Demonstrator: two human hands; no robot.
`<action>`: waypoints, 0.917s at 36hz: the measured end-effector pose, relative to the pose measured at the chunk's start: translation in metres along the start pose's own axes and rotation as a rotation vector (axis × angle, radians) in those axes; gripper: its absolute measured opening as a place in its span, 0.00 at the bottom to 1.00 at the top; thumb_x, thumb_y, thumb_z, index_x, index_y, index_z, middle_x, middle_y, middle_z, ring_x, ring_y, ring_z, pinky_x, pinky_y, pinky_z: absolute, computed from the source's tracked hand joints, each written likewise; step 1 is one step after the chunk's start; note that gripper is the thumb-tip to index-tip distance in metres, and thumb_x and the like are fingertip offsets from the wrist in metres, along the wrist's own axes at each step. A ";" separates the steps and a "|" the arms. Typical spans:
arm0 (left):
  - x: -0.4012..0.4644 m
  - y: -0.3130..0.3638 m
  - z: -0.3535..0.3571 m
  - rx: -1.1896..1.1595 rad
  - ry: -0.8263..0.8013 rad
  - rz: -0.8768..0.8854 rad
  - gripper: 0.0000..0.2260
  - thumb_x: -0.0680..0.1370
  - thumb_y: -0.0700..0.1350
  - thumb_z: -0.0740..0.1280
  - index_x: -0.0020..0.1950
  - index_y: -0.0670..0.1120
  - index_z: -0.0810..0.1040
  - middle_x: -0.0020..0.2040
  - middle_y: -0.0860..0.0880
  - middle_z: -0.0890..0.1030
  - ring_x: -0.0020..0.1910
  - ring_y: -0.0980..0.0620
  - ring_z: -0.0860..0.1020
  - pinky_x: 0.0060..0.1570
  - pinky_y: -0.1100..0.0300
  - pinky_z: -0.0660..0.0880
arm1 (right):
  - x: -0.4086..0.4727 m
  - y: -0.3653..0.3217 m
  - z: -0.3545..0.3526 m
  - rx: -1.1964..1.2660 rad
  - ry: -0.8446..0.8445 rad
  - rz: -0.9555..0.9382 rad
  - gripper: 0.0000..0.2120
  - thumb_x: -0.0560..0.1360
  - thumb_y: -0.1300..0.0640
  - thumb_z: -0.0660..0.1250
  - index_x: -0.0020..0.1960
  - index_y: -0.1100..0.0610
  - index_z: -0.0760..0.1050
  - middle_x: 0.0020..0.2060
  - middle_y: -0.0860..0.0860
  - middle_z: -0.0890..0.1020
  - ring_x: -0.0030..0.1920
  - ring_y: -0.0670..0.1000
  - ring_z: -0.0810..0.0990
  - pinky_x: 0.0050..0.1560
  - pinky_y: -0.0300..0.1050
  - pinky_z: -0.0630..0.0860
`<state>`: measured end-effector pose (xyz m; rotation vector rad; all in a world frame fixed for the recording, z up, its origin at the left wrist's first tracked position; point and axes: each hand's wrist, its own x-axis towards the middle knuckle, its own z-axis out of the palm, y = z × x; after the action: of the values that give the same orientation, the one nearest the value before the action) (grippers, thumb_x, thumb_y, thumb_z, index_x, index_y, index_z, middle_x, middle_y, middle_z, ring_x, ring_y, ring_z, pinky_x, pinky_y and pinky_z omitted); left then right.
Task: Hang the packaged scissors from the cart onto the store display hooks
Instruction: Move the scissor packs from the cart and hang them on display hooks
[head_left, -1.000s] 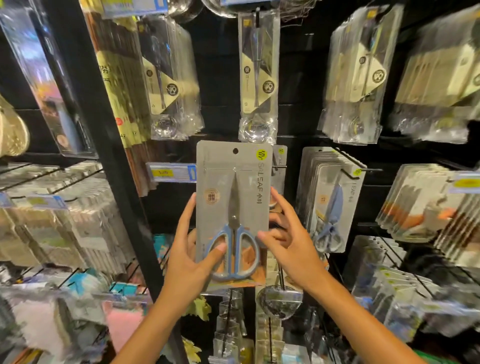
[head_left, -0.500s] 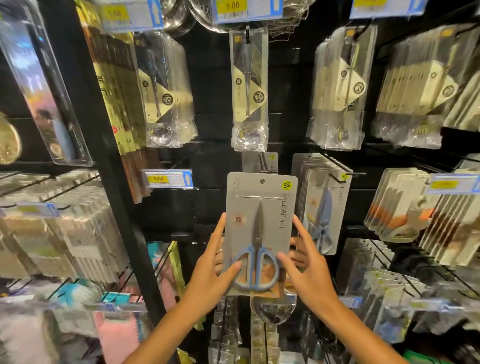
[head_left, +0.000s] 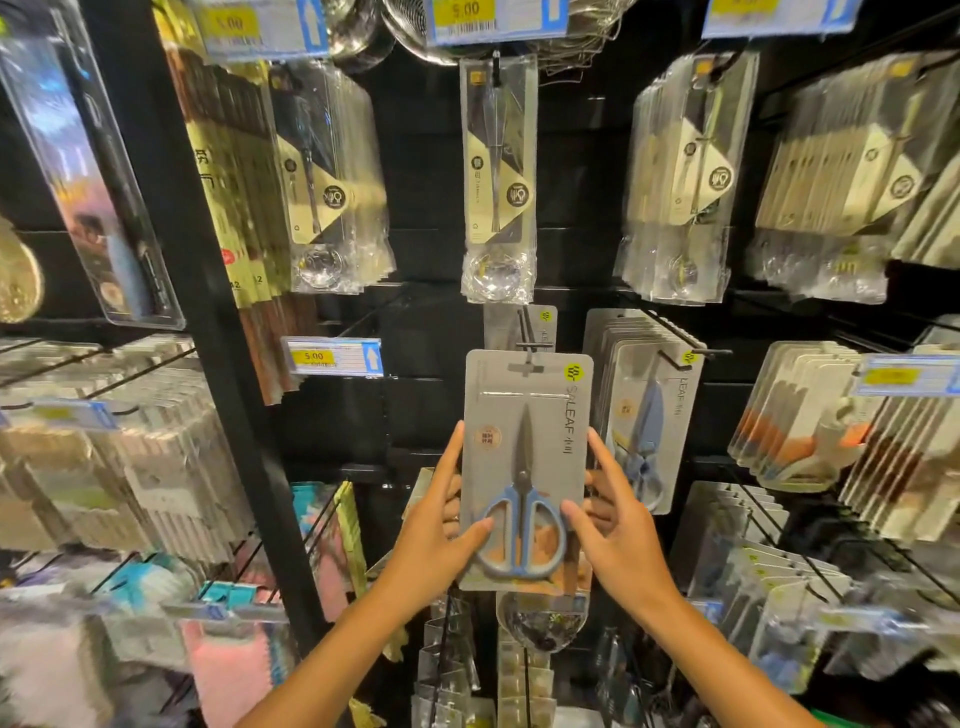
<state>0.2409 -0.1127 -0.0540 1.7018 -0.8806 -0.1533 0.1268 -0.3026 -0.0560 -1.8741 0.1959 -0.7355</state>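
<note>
A grey card pack of blue-handled scissors (head_left: 524, 415) stands upright in front of the black display wall. My left hand (head_left: 441, 535) grips its lower left edge, thumb across the front by the handle. My right hand (head_left: 618, 535) grips the lower right edge the same way. The pack's top slot sits at the tip of a black display hook (head_left: 527, 343). Another scissors card (head_left: 543, 325) hangs further back on that hook. A row of like scissors packs (head_left: 644, 415) hangs on the hook to the right.
Bagged spoons (head_left: 496, 176) hang right above the hook. A yellow price tag (head_left: 332, 356) sticks out at left beside a black upright post (head_left: 208, 332). Packed hooks crowd the right side (head_left: 810, 415), and more goods hang below (head_left: 524, 649).
Both hands have carried the scissors pack to the right, and its top slot has come to the tip of the hook. The camera view has tilted upward.
</note>
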 end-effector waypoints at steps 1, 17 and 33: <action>0.002 0.000 -0.001 -0.005 -0.009 -0.003 0.44 0.79 0.41 0.72 0.80 0.69 0.46 0.70 0.60 0.75 0.65 0.59 0.78 0.57 0.56 0.81 | 0.001 0.001 -0.001 0.006 0.007 0.003 0.38 0.79 0.64 0.68 0.79 0.37 0.55 0.56 0.40 0.81 0.53 0.45 0.85 0.50 0.39 0.82; 0.014 0.003 -0.005 -0.069 -0.039 -0.019 0.45 0.76 0.43 0.74 0.80 0.68 0.49 0.66 0.56 0.79 0.63 0.57 0.80 0.56 0.58 0.81 | 0.007 -0.004 -0.009 0.020 -0.029 -0.021 0.36 0.80 0.65 0.66 0.76 0.36 0.56 0.53 0.26 0.77 0.52 0.40 0.84 0.46 0.33 0.80; 0.018 -0.009 -0.005 -0.033 -0.090 -0.059 0.46 0.77 0.42 0.73 0.79 0.68 0.45 0.68 0.54 0.78 0.63 0.54 0.81 0.58 0.50 0.81 | 0.015 0.019 -0.011 0.049 -0.061 -0.006 0.35 0.80 0.65 0.66 0.77 0.37 0.58 0.58 0.35 0.79 0.54 0.44 0.85 0.47 0.36 0.81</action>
<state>0.2601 -0.1193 -0.0540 1.7015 -0.8894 -0.2847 0.1364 -0.3265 -0.0640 -1.8490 0.1322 -0.6800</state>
